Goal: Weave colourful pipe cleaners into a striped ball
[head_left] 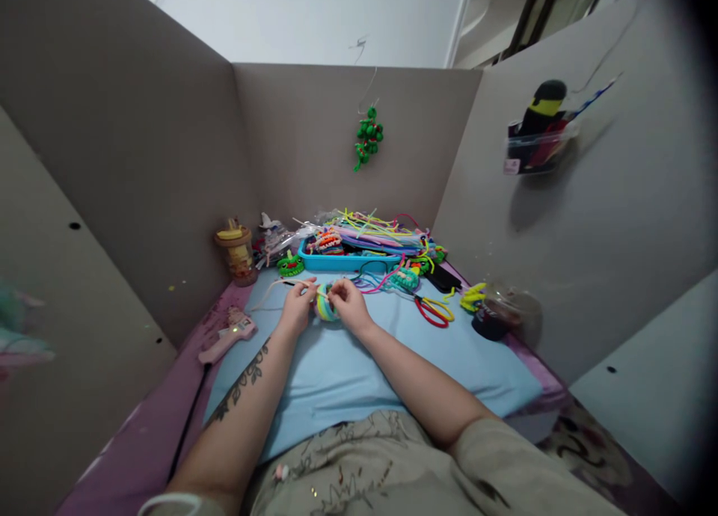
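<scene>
Along the left edge of the worktop, a black cord (191, 419) is laid towards the near left corner, on the side of the left forearm. If it were caught by this arm, the pink glue gun (227, 338), to which it appears to be joined, could be pulled from its place near the left edge. Whether the tool is hot cannot be told.

Farther in, near the middle of the blue cloth (348, 374), a striped piece (325, 308) of yellow, blue and white is held between both hands. By the left hand (298, 306), a pale strand (273, 285) is pinched with closed fingers; by the right hand (351, 306), the right side of the piece is gripped. Whether the strand is also pinched there cannot be seen. If one grip were loosened too early, the winding could be slackened. The free length of strand, spread towards the left edge, could be snagged.

To the right, the scissors (434, 312) could be pushed by the right forearm if it were swung outward. At the far edge, the blue tray (348, 263) is overfilled with strands; if one were pulled quickly, others could be dragged out.
</scene>
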Tool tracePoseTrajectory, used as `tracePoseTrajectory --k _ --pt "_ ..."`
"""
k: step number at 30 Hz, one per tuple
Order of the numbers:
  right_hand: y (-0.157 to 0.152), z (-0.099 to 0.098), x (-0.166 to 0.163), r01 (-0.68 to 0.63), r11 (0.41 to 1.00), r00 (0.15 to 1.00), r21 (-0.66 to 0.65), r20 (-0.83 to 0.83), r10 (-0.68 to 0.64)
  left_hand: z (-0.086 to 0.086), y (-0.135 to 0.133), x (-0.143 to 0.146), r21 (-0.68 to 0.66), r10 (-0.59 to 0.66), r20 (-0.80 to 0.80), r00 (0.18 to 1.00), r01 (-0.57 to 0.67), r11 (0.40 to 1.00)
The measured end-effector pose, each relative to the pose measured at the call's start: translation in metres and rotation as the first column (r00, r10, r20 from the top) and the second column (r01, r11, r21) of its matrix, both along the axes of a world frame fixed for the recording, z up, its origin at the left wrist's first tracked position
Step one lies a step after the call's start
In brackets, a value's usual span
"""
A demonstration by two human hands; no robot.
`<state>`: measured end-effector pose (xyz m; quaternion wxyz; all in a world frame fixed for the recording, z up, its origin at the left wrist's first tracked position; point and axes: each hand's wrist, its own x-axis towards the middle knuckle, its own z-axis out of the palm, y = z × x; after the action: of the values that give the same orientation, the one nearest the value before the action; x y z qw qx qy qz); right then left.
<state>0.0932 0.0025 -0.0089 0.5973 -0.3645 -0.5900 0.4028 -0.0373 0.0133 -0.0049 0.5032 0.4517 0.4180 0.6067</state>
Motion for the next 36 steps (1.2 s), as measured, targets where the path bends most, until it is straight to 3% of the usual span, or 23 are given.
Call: tracePoseTrajectory --k 10,17,22,25,36 --pt "-0.004 0.002 -0.003 0.0 0.99 0.994 -0.139 -0.109 -0.016 -0.007 0.005 -0.001 0.055 -0.019 -0.073 0.997 0.024 0.998" --pt "-0.009 0.003 -0.01 -0.038 0.967 0.994 -0.252 -0.113 0.01 -0.006 0.003 0.0 0.206 0.007 -0.14 0.99 0.022 0.978" --pt "-0.014 0.002 -0.01 0.035 0.999 0.998 -0.009 0.053 -0.035 0.002 0.001 -0.01 0.295 0.082 -0.284 0.955 0.006 0.956" --pt "-0.02 0.001 -0.008 0.045 0.993 0.981 0.113 0.181 -0.065 0.005 0.003 -0.016 0.294 0.124 -0.237 0.963 -0.05 0.955" --pt "-0.023 -0.002 -0.005 -0.086 0.986 0.964 0.14 0.261 0.047 0.009 0.004 -0.02 0.074 0.001 -0.18 0.984 0.012 0.997"
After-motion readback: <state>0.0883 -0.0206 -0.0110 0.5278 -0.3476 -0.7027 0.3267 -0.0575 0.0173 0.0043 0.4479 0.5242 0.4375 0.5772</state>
